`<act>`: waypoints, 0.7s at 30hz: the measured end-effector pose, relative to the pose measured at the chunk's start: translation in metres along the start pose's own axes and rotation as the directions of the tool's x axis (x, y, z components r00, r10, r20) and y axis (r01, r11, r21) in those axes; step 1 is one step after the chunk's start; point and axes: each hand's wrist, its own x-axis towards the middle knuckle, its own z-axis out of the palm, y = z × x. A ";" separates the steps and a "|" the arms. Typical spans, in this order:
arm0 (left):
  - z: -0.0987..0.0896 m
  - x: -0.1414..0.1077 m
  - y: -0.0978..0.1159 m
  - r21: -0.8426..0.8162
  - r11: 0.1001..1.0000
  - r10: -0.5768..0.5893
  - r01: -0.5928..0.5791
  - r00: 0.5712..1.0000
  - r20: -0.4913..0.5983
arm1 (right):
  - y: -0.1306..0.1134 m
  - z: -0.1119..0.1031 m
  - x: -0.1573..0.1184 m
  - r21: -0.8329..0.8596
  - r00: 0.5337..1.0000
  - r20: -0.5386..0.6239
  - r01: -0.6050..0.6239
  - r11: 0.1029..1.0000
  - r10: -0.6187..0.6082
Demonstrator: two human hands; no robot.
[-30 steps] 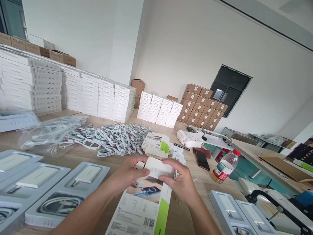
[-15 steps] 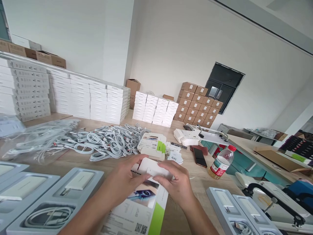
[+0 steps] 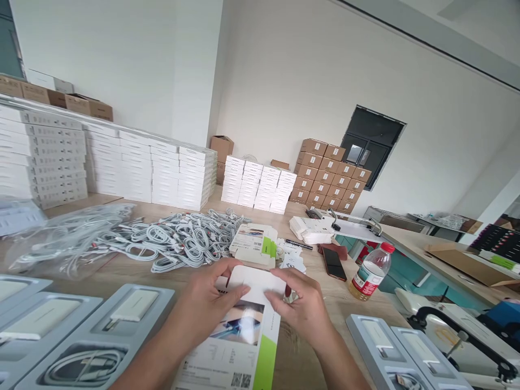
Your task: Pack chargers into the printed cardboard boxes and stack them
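A plain white wall [image 3: 292, 70] rises behind a wood-grain table [image 3: 341, 309]. At the left lie pale grey-blue moulded trays [image 3: 103, 340], with a tangled heap of pale grey cables [image 3: 187, 238] beyond them. In the middle, the left hand [image 3: 215, 295] is closed in a pinch, thumb on the left side of a white card flap [image 3: 254, 284] at the far end of a printed white-and-green card carton [image 3: 244, 346]. The right hand [image 3: 306, 303] pinches the flap's right edge, thumb against forefinger. Matched thumb pressure should keep the card square; pulling harder on one side could skew the crease. Further right, a red-capped clear plastic bottle [image 3: 371, 271] stands well apart from the carton.
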 end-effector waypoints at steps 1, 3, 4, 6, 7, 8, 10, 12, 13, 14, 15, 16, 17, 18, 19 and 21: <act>0.001 0.000 0.000 -0.005 1.000 -0.013 0.013 1.000 0.007 | 0.000 0.000 0.000 -0.006 1.000 -0.007 0.009 1.000 -0.009; 0.002 -0.002 -0.001 -0.019 0.999 -0.031 0.032 0.999 0.023 | -0.001 -0.001 0.000 -0.008 1.000 -0.016 0.013 1.000 -0.013; 0.003 -0.002 -0.001 -0.020 0.999 -0.030 0.031 0.999 0.027 | -0.001 -0.001 0.000 -0.008 1.000 -0.017 0.014 1.000 -0.014; 0.005 -0.004 -0.002 -0.015 1.000 -0.015 0.015 1.000 0.019 | -0.002 -0.001 0.000 -0.014 1.000 -0.019 0.019 1.000 -0.019; 0.005 -0.005 -0.003 -0.020 1.000 -0.009 0.009 1.000 0.014 | -0.002 -0.001 -0.001 -0.017 1.000 -0.022 0.019 1.000 -0.019; 0.006 -0.005 -0.003 -0.033 0.999 -0.009 0.009 1.000 0.012 | -0.002 -0.001 -0.001 -0.014 1.000 -0.028 0.012 1.000 -0.012; 0.007 -0.005 -0.003 -0.078 0.997 -0.024 0.025 0.999 0.023 | -0.003 0.000 -0.002 0.015 0.999 -0.039 -0.029 0.999 0.030; 0.007 -0.004 -0.002 -0.133 0.990 -0.045 0.051 0.998 0.049 | -0.003 0.002 -0.002 0.083 0.990 -0.045 -0.127 0.988 0.131; 0.006 -0.003 -0.001 -0.159 0.985 -0.052 0.061 0.997 0.062 | -0.003 0.003 -0.002 0.132 0.980 -0.043 -0.190 0.973 0.197; 0.006 -0.002 -0.001 -0.180 0.982 -0.051 0.063 0.996 0.071 | -0.003 0.005 -0.002 0.188 0.965 -0.033 -0.251 0.950 0.262; 0.005 -0.001 0.000 -0.192 0.980 -0.046 0.060 0.996 0.077 | -0.004 0.006 -0.002 0.248 0.948 -0.018 -0.305 0.920 0.319; 0.004 0.000 0.000 -0.193 0.979 -0.042 0.056 0.996 0.079 | -0.004 0.007 -0.002 0.310 0.931 0.002 -0.347 0.885 0.364; 0.004 0.000 0.000 -0.182 0.982 -0.037 0.051 0.996 0.077 | -0.005 0.008 -0.002 0.368 0.918 0.028 -0.378 0.849 0.396; 0.003 0.001 0.000 -0.160 0.986 -0.033 0.044 0.997 0.071 | -0.006 0.010 -0.001 0.421 0.907 0.056 -0.401 0.813 0.418; 0.003 0.002 -0.001 -0.134 0.990 -0.030 0.039 0.997 0.066 | -0.007 0.011 0.000 0.468 0.897 0.082 -0.419 0.778 0.433; 0.003 0.003 -0.003 -0.090 0.995 -0.030 0.035 0.998 0.063 | -0.008 0.013 0.001 0.536 0.879 0.123 -0.449 0.715 0.460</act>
